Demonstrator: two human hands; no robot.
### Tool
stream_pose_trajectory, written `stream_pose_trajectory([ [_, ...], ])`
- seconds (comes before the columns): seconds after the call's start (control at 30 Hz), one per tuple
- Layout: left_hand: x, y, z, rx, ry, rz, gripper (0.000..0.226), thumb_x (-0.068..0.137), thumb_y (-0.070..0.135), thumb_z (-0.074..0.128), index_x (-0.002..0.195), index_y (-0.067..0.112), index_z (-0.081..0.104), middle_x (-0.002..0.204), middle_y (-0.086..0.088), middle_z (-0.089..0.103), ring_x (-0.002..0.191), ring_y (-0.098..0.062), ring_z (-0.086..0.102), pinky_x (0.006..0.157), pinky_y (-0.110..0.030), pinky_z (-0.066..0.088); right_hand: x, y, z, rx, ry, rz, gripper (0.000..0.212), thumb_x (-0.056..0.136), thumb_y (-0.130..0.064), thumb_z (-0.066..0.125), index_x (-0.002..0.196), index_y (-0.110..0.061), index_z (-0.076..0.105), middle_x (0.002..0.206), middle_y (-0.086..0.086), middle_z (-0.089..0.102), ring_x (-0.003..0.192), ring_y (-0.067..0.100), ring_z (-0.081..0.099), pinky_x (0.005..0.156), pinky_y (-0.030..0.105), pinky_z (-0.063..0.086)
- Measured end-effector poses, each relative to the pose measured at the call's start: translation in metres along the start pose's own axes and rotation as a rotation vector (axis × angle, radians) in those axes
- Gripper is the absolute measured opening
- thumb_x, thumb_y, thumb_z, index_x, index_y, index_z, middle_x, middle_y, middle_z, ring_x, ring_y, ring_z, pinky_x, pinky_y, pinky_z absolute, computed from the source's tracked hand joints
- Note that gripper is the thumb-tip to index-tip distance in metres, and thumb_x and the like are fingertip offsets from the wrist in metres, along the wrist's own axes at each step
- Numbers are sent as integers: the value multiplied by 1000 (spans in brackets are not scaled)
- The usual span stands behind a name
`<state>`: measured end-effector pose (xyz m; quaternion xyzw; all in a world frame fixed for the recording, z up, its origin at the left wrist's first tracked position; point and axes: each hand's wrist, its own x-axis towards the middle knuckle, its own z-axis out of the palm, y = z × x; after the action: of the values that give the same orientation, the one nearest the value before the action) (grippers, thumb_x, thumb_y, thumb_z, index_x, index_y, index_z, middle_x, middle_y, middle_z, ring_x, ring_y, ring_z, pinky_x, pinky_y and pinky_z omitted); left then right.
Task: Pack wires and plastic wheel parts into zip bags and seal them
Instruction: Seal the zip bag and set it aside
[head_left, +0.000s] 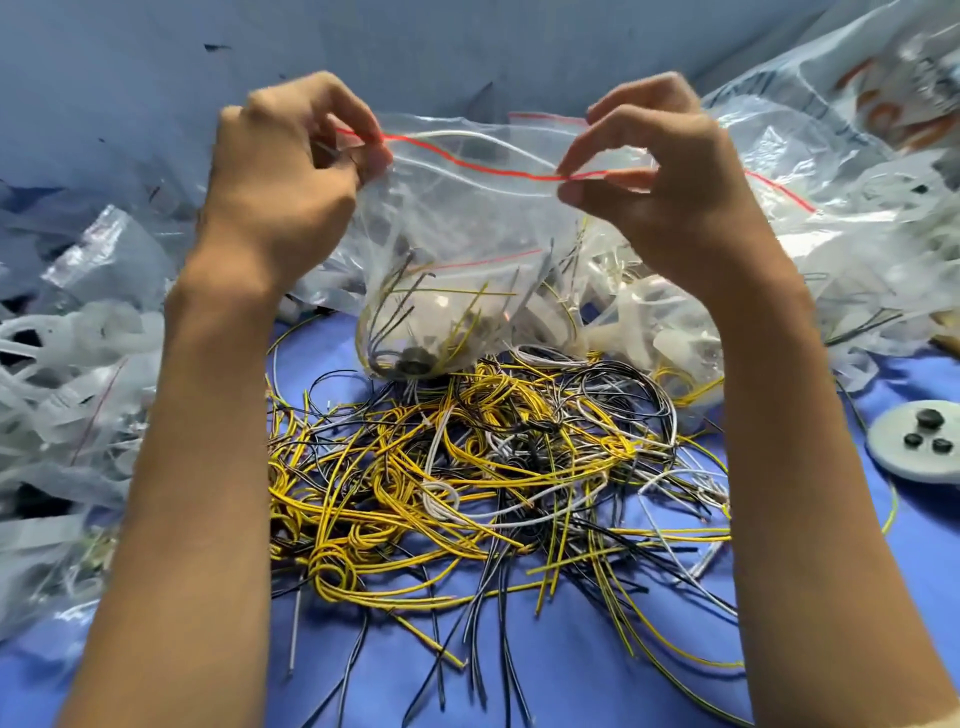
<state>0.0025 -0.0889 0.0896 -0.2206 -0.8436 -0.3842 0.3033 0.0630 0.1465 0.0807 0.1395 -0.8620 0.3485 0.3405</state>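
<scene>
Glossy clear plastic zip bag (467, 228), smooth plastic-coated wires (467, 483), matt blue cloth (571, 686) beneath.

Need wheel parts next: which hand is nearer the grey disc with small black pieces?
Right. The right hand pinches the bag left of the disc, raised above it; the left hand pinches the bag's other end, much farther left.

My left grip (291, 156) pinches one end of the red-lined mouth of the clear zip bag (467, 234), my right grip (660, 176) pinches it further along; the bag hangs between them, its bottom at the far edge of the wire pile (467, 483) on the blue counter (571, 675); wires and a dark wheel part (415, 362) lie inside; a grey disc (898, 462) carrying small black pieces sits at the right.
</scene>
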Motion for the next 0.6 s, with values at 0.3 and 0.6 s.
stream_pose_trajectory([
  [0.3, -6, -8, 3, -344, -84, -112, 20, 81, 13, 72, 78, 27, 59, 62, 21, 67, 63, 3, 61, 68, -17, 49, -12, 21, 3, 406, -122, 319, 30, 82, 3, 66, 107, -9, 54, 80, 12, 66, 61, 7, 65, 64, 17, 52],
  [0.6, -6, -9, 1, -258, -70, -175, 13, 81, 21, 73, 91, 14, 68, 51, 27, 60, 54, 8, 51, 62, -10, 41, -17, 31, -1, 335, -132, 302, 4, 83, -7, 68, 87, -8, 67, 60, -13, 68, 57, 0, 61, 60, 13, 49],
])
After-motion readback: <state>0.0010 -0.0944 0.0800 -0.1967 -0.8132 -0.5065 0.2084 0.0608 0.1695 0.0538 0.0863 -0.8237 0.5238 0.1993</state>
